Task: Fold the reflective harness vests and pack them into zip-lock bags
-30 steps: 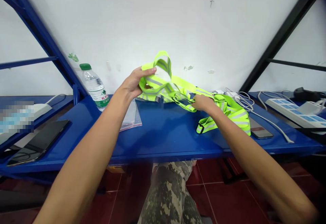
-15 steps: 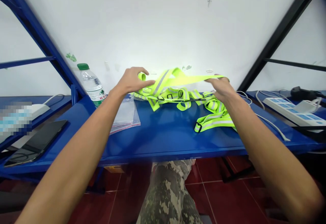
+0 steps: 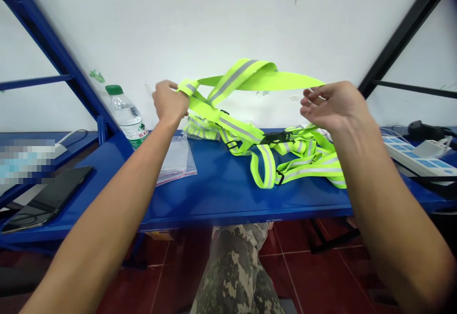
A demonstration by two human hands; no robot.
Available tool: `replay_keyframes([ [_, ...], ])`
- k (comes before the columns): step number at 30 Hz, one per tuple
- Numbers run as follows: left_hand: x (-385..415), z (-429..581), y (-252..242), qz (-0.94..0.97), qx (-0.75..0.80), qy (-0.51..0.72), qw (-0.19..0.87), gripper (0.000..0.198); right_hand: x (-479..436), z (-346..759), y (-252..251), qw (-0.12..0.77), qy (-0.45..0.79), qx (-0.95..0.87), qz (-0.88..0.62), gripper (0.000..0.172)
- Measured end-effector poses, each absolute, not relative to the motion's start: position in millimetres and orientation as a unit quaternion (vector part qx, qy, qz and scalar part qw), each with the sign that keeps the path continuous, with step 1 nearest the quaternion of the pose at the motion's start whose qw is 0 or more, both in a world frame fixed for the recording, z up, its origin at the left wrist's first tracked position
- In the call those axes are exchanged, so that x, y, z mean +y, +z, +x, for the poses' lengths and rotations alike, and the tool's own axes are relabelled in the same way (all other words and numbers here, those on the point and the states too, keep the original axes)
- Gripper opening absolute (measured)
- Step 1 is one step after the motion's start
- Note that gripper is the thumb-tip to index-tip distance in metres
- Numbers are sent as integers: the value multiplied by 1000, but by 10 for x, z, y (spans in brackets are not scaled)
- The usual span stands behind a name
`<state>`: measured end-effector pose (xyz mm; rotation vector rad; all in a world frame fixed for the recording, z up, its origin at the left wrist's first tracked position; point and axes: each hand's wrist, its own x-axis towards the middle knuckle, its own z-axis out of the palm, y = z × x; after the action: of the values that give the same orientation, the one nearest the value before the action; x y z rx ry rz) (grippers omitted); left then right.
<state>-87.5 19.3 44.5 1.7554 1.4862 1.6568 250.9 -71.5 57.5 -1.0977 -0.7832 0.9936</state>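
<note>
Neon-yellow reflective straps (image 3: 243, 131) with grey stripes and black buckles stretch up from the blue table (image 3: 221, 195) between my hands. At the left end, my left hand (image 3: 170, 101) is closed on a strap where bands meet. My right hand (image 3: 332, 102) pinches the far end of a raised loop, its fingers curled. Below and between them, a black clip buckle (image 3: 276, 137) hangs among the bands. Under my right wrist lies a heap of more reflective straps (image 3: 310, 164). Another folded bundle (image 3: 202, 127) rests near the wall, by my left hand.
Left of my left hand stands a water bottle (image 3: 126, 116) with a green cap. Clear zip bags (image 3: 176, 159) lie beside my left forearm. A black phone (image 3: 50, 200) is at the far left, a white power strip (image 3: 421, 157) at the right. Metal frame posts flank both sides.
Both hands have risen and spread apart, my right hand moving right. The straps are lifted higher and pulled out, with the loop and clip buckle now showing.
</note>
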Motion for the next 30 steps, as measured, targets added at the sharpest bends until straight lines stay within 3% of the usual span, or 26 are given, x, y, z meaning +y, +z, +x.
replay_keyframes([
  [2,226,-791,444,506,584,564,293,24,-697,2407,526,634,470,-360,-498,14],
  [5,248,-641,386,426,527,573,460,23,-649,2209,345,539,498,-428,-527,10],
  [8,203,-529,262,450,475,525,544,34,-643,2113,158,471,461,-520,-544,15],
  [11,78,-454,121,551,541,440,457,58,-671,2227,49,445,359,-596,-563,24],
  [14,-107,-368,15,704,572,343,244,67,-715,2442,-16,295,333,-674,-589,36],
  [17,-327,-241,-86,858,449,188,161,57,-763,2572,-113,115,296,-713,-625,33],
  [19,-468,-144,-182,911,375,90,143,71,-789,2570,-216,75,246,-733,-629,32],
  [21,-575,-58,-295,928,361,34,87,79,-803,2519,-327,81,198,-756,-619,57],
  [23,-619,-7,-386,926,375,25,26,65,-804,2453,-408,69,152,-775,-610,67],
  [27,-504,-50,-341,912,387,124,59,41,-788,2391,-377,40,71,-785,-614,35],
  [30,-334,-164,-119,881,389,237,127,32,-777,2405,-220,104,48,-795,-596,39],
])
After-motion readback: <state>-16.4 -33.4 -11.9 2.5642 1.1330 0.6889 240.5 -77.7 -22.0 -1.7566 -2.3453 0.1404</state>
